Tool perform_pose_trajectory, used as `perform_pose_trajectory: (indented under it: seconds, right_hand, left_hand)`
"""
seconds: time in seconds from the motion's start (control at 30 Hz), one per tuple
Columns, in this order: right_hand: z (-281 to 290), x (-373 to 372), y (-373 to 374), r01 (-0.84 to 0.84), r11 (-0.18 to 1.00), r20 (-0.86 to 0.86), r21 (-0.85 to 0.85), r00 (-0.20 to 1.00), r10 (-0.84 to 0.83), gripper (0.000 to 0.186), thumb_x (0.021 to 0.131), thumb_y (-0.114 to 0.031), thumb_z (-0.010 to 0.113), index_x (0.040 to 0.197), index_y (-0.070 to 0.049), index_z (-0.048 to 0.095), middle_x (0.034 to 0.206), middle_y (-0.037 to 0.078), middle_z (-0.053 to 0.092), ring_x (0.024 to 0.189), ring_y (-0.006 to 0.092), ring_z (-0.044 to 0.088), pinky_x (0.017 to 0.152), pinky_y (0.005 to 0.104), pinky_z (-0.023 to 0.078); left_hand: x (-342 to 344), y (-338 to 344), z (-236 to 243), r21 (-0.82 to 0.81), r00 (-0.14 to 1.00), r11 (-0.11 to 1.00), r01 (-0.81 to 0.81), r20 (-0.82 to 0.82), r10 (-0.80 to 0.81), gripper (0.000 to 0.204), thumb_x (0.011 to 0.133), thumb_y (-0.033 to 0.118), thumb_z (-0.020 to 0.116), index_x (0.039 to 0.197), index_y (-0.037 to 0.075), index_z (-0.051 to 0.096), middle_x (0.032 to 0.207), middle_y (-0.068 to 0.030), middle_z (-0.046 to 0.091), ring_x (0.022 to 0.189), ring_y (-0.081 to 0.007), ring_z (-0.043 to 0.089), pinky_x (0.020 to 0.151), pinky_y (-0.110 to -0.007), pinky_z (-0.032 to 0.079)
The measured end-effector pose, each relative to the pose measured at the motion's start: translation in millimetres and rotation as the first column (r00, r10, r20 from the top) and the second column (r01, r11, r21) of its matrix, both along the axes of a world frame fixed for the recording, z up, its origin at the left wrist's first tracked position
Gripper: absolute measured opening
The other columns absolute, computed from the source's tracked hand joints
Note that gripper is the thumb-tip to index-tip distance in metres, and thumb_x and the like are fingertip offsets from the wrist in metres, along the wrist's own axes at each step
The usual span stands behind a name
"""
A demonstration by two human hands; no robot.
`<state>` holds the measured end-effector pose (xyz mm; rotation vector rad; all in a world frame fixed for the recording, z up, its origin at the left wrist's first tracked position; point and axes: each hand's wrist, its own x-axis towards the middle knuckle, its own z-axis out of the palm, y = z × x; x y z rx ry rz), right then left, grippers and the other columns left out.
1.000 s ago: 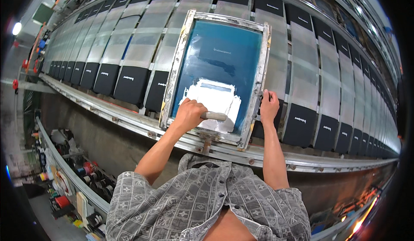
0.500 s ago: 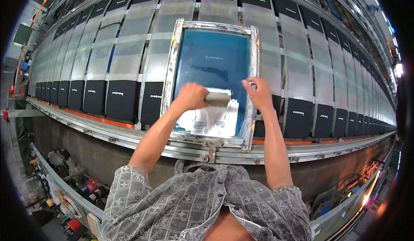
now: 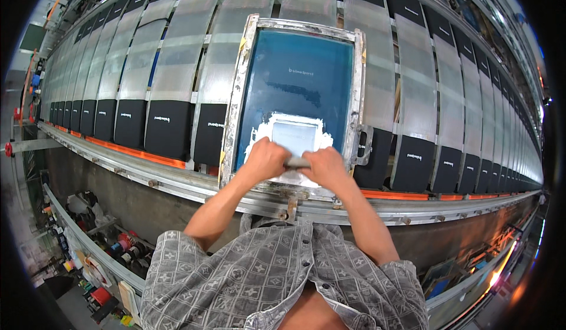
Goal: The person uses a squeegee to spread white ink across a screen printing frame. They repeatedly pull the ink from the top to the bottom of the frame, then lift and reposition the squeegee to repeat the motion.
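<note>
A metal-framed printing screen [image 3: 246,70] with blue mesh [image 3: 300,76] lies on a long table of black fabric pieces. White ink [image 3: 268,130] is spread on the lower part of the mesh. A squeegee [image 3: 296,163] sits across that ink at the near end of the screen. My left hand [image 3: 265,160] grips its left end and my right hand [image 3: 323,166] grips its right end, the two hands side by side. Most of the squeegee blade is hidden under my fingers.
Rows of black fabric pieces [image 3: 170,126] under clear sheets run left and right along the table. A metal rail [image 3: 177,179] edges the near side. A handle [image 3: 364,144] sticks out from the frame's right side. Ink cans and clutter [image 3: 118,247] sit on a shelf below left.
My right hand has left the frame's right edge and joined my left hand on the squeegee. The squeegee has come down toward the near end of the screen.
</note>
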<state>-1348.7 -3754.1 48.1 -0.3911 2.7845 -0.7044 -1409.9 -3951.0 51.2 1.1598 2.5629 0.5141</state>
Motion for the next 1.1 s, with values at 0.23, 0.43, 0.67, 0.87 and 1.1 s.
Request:
perform_pose_trajectory:
  seconds: [0.23, 0.43, 0.67, 0.87, 1.1]
  right_hand:
    - [12.7, -101.1, 30.9, 0.124, 0.989, 0.017, -0.083, 0.992, -0.123, 0.025, 0.069, -0.03, 0.075, 0.08, -0.01, 0.066, 0.073, 0.014, 0.066, 0.074, 0.0354, 0.064, 0.068, 0.0446, 0.05]
    - [-11.5, -15.3, 4.3, 0.035, 0.999, 0.014, 0.026, 0.999, -0.035, 0.027, 0.07, -0.033, 0.076, 0.078, -0.012, 0.062, 0.065, 0.009, 0.063, 0.068, 0.0306, 0.064, 0.067, 0.0408, 0.047]
    - [7.1, -32.5, 10.7, -0.003, 1.0, 0.01, 0.027, 1.0, 0.003, 0.029, 0.071, -0.036, 0.075, 0.079, -0.01, 0.064, 0.067, 0.01, 0.064, 0.07, 0.0301, 0.064, 0.07, 0.0425, 0.048]
    - [22.4, -110.5, 33.3, 0.125, 0.992, 0.138, -0.016, 0.983, -0.122, 0.03, 0.069, -0.032, 0.075, 0.085, -0.008, 0.068, 0.077, 0.015, 0.067, 0.078, 0.0351, 0.064, 0.07, 0.0436, 0.051]
    - [1.2, -70.7, 19.3, 0.092, 0.995, 0.007, 0.026, 0.996, -0.092, 0.031, 0.07, -0.035, 0.076, 0.081, -0.008, 0.065, 0.074, 0.012, 0.067, 0.073, 0.0342, 0.064, 0.069, 0.0442, 0.05]
  left_hand:
    - [-105.1, 37.7, 5.1, 0.039, 0.988, 0.998, -0.042, -0.145, 0.047, 0.02, 0.06, 0.027, 0.079, 0.068, 0.013, 0.069, 0.063, -0.0128, 0.062, 0.064, -0.034, 0.062, 0.061, -0.045, 0.049]
    - [-16.5, 9.1, -8.2, 0.028, 0.997, 0.998, -0.052, -0.053, 0.053, 0.016, 0.062, 0.025, 0.077, 0.064, 0.015, 0.064, 0.061, -0.0101, 0.062, 0.059, -0.0285, 0.061, 0.066, -0.04, 0.045]
    - [-37.9, 13.1, 2.1, -0.049, 0.998, 0.999, 0.015, -0.053, -0.017, 0.021, 0.062, 0.032, 0.077, 0.068, 0.015, 0.067, 0.061, -0.0101, 0.062, 0.063, -0.0333, 0.061, 0.069, -0.042, 0.047]
    - [-109.5, 42.8, 4.8, -0.015, 0.996, 0.999, -0.039, -0.079, 0.037, 0.02, 0.059, 0.029, 0.08, 0.069, 0.015, 0.07, 0.066, -0.0107, 0.065, 0.067, -0.0313, 0.062, 0.068, -0.042, 0.046]
    - [-71.7, 30.2, -5.2, 0.014, 0.983, 1.0, -0.012, -0.186, 0.015, 0.014, 0.063, 0.026, 0.077, 0.064, 0.016, 0.067, 0.062, -0.0088, 0.063, 0.06, -0.0282, 0.061, 0.069, -0.037, 0.044]
